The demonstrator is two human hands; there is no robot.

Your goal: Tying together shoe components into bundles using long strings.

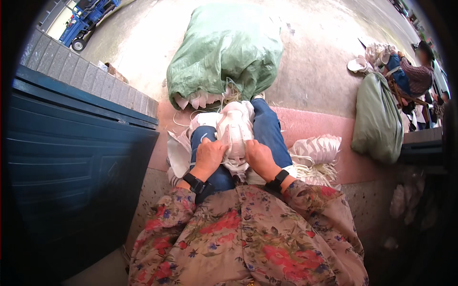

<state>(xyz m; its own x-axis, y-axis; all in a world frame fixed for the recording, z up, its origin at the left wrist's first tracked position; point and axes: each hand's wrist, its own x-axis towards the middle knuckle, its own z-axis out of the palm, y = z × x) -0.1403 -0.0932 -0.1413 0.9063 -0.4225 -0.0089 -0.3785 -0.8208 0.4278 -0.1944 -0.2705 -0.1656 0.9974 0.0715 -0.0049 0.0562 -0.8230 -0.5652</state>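
Observation:
A white shoe upper [234, 131] lies lengthwise between my knees, its front pointing away from me. My left hand [210, 156] is closed at its left edge, fingers curled in, with a bit of white lace sticking up by the thumb. On the opposite edge my right hand [260, 157] is closed too, its fingertips pressed against the upper. Whether the fingers also pinch a lace is hidden. More white shoe pieces [179, 155] rest beside my left leg.
A large green woven sack [226, 47] stands ahead, white pieces showing at its mouth. Stacked white uppers [317, 150] with loose laces [318, 174] lie right of my leg. Farther right are a second green sack [379, 117] and a seated person [414, 76]. A dark blue door [76, 171] borders my left.

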